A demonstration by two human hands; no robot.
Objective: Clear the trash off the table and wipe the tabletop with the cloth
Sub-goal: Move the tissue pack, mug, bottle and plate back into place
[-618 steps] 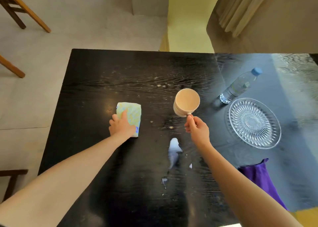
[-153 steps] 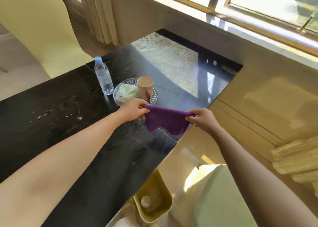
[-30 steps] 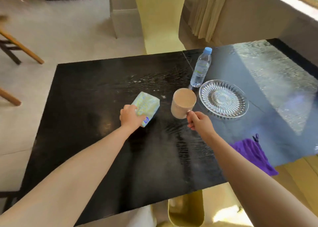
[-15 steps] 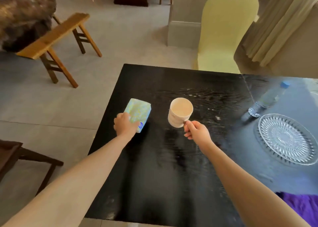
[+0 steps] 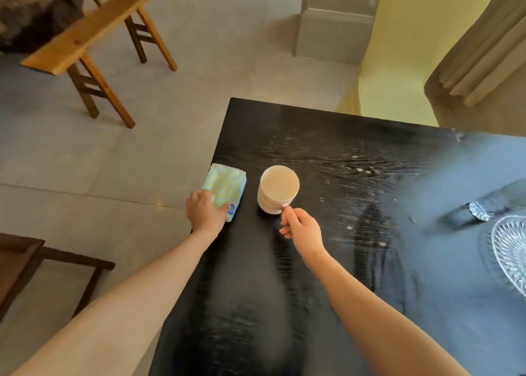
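The black table point(image 5: 327, 276) fills the lower centre and right of the head view, its far left corner pointing toward 12 o'clock; pale specks and streaks lie across its surface from the centre out toward 3 o'clock. A tissue pack point(image 5: 225, 186) with a pale green and yellow pattern rests flat at the table's left edge, at roughly 10 o'clock from the middle of the tabletop. The left hand point(image 5: 206, 213) lies on the near end of the pack with its fingers curled over it, gripping it. Just beside the pack, toward 3 o'clock, a cream mug point(image 5: 278, 189) stands upright on the table, its mouth open to the camera; pack and mug are near each other but apart. The right hand point(image 5: 301, 229) sits at 5 o'clock from the mug, its thumb and fingers pinched shut on the mug's handle. The two hands are close together, with a strip of bare tabletop between them. At 3 o'clock, a cut-glass plate point(image 5: 509, 250) is cropped by the frame's right edge, and the base of a clear bottle point(image 5: 479, 211) lies just beyond it, blurred. Off the table, a wooden bench point(image 5: 85, 36) stands on the grey floor at 10 o'clock, and a yellow chair point(image 5: 404, 48) stands at 1 o'clock against the table's far edge.
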